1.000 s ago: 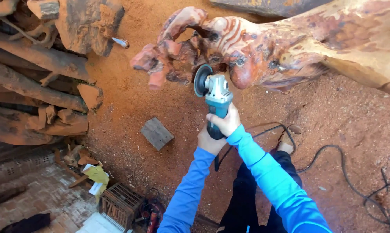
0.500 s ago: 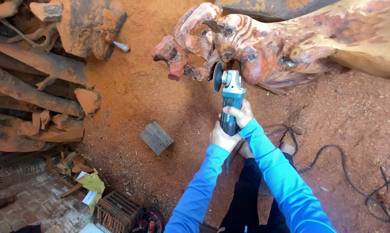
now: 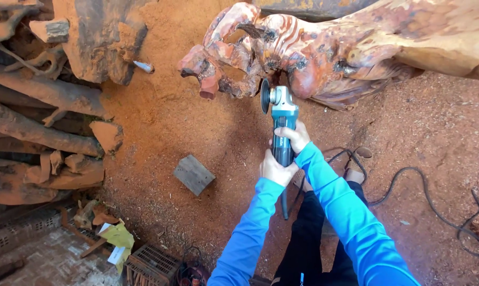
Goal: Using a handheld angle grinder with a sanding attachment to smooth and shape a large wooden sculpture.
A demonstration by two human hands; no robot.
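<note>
I hold a teal angle grinder (image 3: 281, 114) upright in both hands, its dark disc (image 3: 264, 96) close beside a gnarled reddish carved tree root (image 3: 281, 50). My right hand (image 3: 293, 136) grips the grinder's body just below the head. My left hand (image 3: 275, 169) wraps the lower end of the handle. Both arms wear bright blue sleeves. Whether the disc touches the wood, I cannot tell.
Red sawdust covers the ground. A grey wooden block (image 3: 194, 174) lies left of my hands. Logs and stumps (image 3: 38, 106) pile up at the left. Black cables (image 3: 419, 196) run across the ground at right. A small crate (image 3: 152, 265) and yellow scraps (image 3: 117, 235) sit at bottom left.
The view has shifted; the grinder and both hands now sit more to the right in frame and the disc is closer under the root's knotted end.
</note>
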